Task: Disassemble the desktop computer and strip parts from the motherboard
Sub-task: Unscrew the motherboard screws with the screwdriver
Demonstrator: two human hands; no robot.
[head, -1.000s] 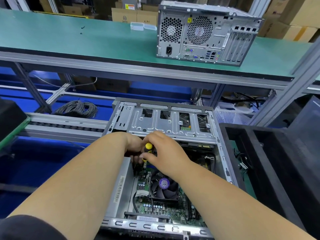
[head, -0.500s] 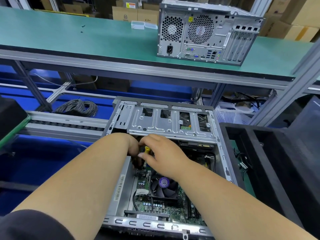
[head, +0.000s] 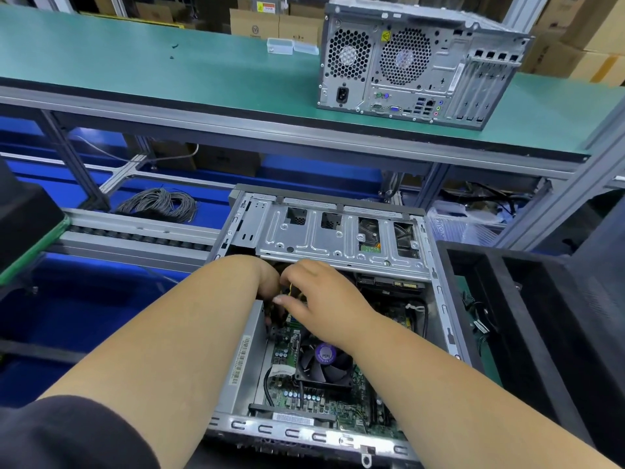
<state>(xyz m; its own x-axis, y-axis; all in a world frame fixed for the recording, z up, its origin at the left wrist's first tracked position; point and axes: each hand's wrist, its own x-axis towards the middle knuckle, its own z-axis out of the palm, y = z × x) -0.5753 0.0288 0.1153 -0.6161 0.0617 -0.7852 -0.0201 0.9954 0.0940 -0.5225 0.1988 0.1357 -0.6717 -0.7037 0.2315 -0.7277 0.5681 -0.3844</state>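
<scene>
Behind open case [head: 341,231], second tower [head: 416,62] (upright).

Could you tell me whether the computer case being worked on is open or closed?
Open. The case has no side panel; its motherboard and cooler fan are exposed, and both hands reach inside.

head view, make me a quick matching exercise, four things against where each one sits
Things:
1. closed computer tower
2. cooler fan
3. coil of grey cable
4. clear plastic box

Places:
A. inside the open case, near the right forearm
B. low down, left of the open case
C. on the green bench, far right
D. on the green bench, just left of the tower

Pairs: 1-C, 2-A, 3-B, 4-D
</scene>
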